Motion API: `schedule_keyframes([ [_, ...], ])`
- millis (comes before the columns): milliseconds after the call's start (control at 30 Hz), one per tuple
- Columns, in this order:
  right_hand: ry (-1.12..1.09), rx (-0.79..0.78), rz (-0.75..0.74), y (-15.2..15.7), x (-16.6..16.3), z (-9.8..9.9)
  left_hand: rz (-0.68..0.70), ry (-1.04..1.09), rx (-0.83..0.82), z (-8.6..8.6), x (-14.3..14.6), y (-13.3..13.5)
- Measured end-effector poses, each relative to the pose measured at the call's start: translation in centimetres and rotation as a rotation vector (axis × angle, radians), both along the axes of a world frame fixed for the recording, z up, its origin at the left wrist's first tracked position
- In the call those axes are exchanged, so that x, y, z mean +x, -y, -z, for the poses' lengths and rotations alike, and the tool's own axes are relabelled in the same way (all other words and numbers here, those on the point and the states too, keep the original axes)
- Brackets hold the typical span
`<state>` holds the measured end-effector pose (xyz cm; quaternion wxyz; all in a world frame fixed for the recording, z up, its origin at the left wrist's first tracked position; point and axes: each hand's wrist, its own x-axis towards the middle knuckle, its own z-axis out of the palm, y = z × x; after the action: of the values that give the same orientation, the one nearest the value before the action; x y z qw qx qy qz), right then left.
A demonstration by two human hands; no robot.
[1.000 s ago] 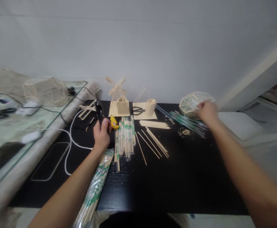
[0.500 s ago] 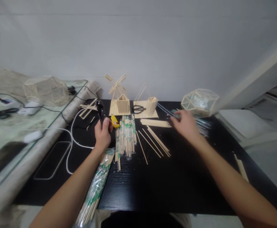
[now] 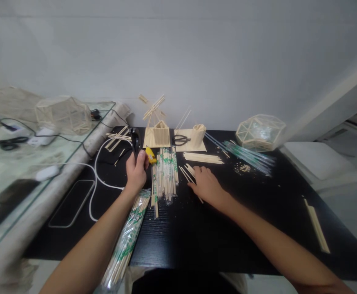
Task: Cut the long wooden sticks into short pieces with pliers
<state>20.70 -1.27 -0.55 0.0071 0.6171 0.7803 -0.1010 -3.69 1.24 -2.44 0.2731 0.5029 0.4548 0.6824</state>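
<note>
Sticks (image 3: 186, 174), pale and slender, lay loose on the middle of the black table (image 3: 227, 241), their far ends showing beyond the right hand (image 3: 208, 185) and one near end poking out below it. That hand was lowered over them with its fingers curled down and close together; whether they pinched any stick or only rested on top, I could not tell. The left hand (image 3: 136, 169) was wrapped firmly around a black tool (image 3: 135, 141), held upright, its exact kind unclear. Just right of it was a yellow tool (image 3: 150, 155), at the far end of some wrapped sticks (image 3: 168, 175).

Scattering seemed the likeliest trouble: thin sticks lying side by side could roll or fan apart if the right fingers pushed sideways or caught only some of them. A sweep toward the far side could also disturb the neat stack (image 3: 203, 158) just beyond. On the left, a white cable (image 3: 94, 167) looped beside the left forearm (image 3: 105, 232) and seemed to pass beneath it, so a low pull of that arm could snag it. If the black tool tipped far and left, it might knock the crossed sticks (image 3: 118, 139) near it.
</note>
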Motion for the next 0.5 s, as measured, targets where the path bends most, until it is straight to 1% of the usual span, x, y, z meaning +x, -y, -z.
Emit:
schedule_keyframes([
  [100, -0.006, -0.064, 0.017, -0.7, 1.0, -0.4, -0.011, 0.005, 0.002, 0.1, 0.0, -0.1],
  [267, 0.045, -0.152, 0.026, -1.9, 1.8, -0.8, -0.009, -0.002, -0.005, 0.2, 0.0, -0.1],
  [367, 0.058, -0.158, 0.001, -2.3, 1.8, -0.7, 0.003, -0.003, 0.000, 0.2, -0.1, -0.2],
  [500, 0.086, -0.139, -0.015, -2.0, 1.4, -0.3, 0.014, -0.005, 0.000, 0.2, -0.1, -0.2],
])
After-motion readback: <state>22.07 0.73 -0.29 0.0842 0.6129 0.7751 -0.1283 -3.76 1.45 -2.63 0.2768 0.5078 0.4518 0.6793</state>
